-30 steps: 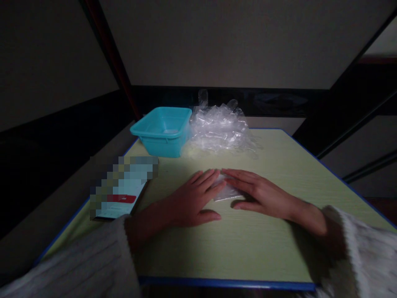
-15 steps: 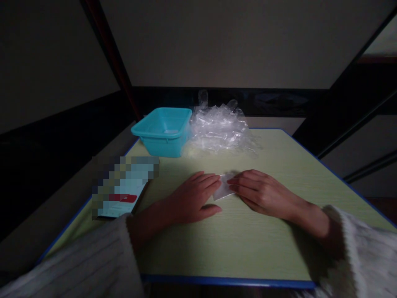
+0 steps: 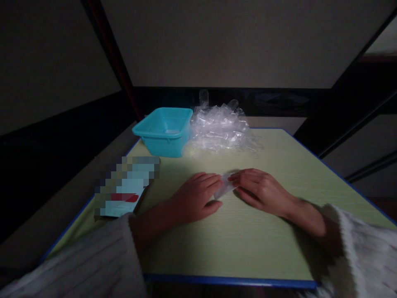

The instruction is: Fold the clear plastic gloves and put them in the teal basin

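Observation:
A small folded piece of clear plastic [image 3: 223,190], perhaps a disposable glove, lies on the table between my two hands. My left hand [image 3: 200,196] rests flat on its left end, fingers stretched out and thumb apart. At the other end is my right hand [image 3: 259,189], its fingers bent over the plastic and the thumb tucked under them; it seems to pinch the edge there. The fingers cover both ends of the piece.
Beyond my hands is a heap of clear disposable plastic gloves [image 3: 221,128]. Against its left side stands a turquoise basket [image 3: 163,145] with something pale inside. A phone [image 3: 127,190], partly blurred, lies left of my left hand on the blue-edged table [image 3: 229,248].
My right fingers have drawn together and bent more at the plastic's right end. The plastic looks narrower and slightly tilted. My left hand has barely moved.

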Demonstrator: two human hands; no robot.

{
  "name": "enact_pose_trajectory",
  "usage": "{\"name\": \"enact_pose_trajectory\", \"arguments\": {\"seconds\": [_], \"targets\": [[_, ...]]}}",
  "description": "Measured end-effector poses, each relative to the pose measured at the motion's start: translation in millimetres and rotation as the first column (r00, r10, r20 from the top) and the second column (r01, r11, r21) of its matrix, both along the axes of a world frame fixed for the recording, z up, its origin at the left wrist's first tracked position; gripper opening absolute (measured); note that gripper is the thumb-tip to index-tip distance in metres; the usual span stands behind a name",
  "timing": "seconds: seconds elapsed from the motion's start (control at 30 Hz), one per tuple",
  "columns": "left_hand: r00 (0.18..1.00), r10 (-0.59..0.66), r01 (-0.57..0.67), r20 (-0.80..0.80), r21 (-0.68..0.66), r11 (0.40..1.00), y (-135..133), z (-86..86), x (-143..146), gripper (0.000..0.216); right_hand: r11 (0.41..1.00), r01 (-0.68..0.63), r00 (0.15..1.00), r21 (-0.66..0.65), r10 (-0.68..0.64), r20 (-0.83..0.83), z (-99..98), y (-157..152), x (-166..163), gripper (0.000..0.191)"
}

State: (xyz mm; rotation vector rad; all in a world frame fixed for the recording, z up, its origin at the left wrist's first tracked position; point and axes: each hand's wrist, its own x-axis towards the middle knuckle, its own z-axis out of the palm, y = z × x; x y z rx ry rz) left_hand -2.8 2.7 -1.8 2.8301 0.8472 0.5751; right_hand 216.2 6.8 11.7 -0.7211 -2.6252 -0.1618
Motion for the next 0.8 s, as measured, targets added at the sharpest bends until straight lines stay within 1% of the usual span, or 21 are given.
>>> {"name": "enact_pose_trajectory", "arguments": {"seconds": [0.17,0.23,0.33,0.4,0.47,0.5,0.57,0.63,0.7,0.77,0.8], "targets": [[1.000,0.000,0.000,-0.017,0.025,1.000,-0.2,-0.8,-0.8,0.039,1.000,-0.012,0.998,0.019,0.011,0.058,-2.3,2.4,1.9,0.024],[1.000,-0.001,0.001,-0.016,0.013,1.000,0.0,-1.2,-0.8,0.039,1.000,-0.022,1.000,-0.013,0.023,0.014,-2.3,2.2,1.3,0.023],[1.000,0.014,-0.014,0.011,-0.025,1.000,0.4,-2.3,0.4,0.040,0.991,-0.022,0.991,-0.136,0.004,-0.137,-0.1,-0.2,-1.4,0.018],[0.998,0.034,-0.031,0.056,-0.054,0.998,0.1,-2.2,1.8,0.036,0.970,-0.015,0.968,-0.241,-0.047,-0.248,2.3,-2.7,-3.8,0.016],[0.993,0.050,-0.040,0.105,-0.094,0.995,-1.0,-0.2,3.6,0.031,0.936,-0.006,0.932,-0.351,-0.121,-0.341,4.5,-5.2,-6.0,0.014],[0.990,0.063,-0.047,0.126,-0.126,0.991,-2.1,1.6,4.6,0.028,0.918,-0.007,0.911,-0.397,-0.157,-0.381,5.3,-6.2,-7.0,0.014],[0.980,0.117,-0.078,0.159,-0.236,0.969,-4.7,6.2,7.0,0.023,0.884,-0.016,0.864,-0.467,-0.223,-0.451,6.1,-7.7,-9.2,0.012],[0.956,0.217,-0.124,0.198,-0.396,0.910,-7.2,10.5,9.7,0.029,0.859,-0.037,0.801,-0.511,-0.280,-0.529,5.9,-8.3,-11.5,0.009],[0.913,0.315,-0.121,0.259,-0.565,0.816,-8.5,13.0,12.8,0.035,0.816,-0.090,0.717,-0.572,-0.346,-0.606,5.3,-8.3,-14.1,0.007],[0.861,0.394,-0.046,0.322,-0.721,0.691,-8.6,13.6,15.7,0.034,0.750,-0.163,0.636,-0.641,-0.417,-0.649,4.9,-7.6,-16.2,0.016],[0.835,0.431,0.013,0.343,-0.795,0.607,-8.5,13.5,17.0,0.031,0.713,-0.197,0.605,-0.673,-0.451,-0.656,4.9,-7.1,-16.9,0.021]]}}
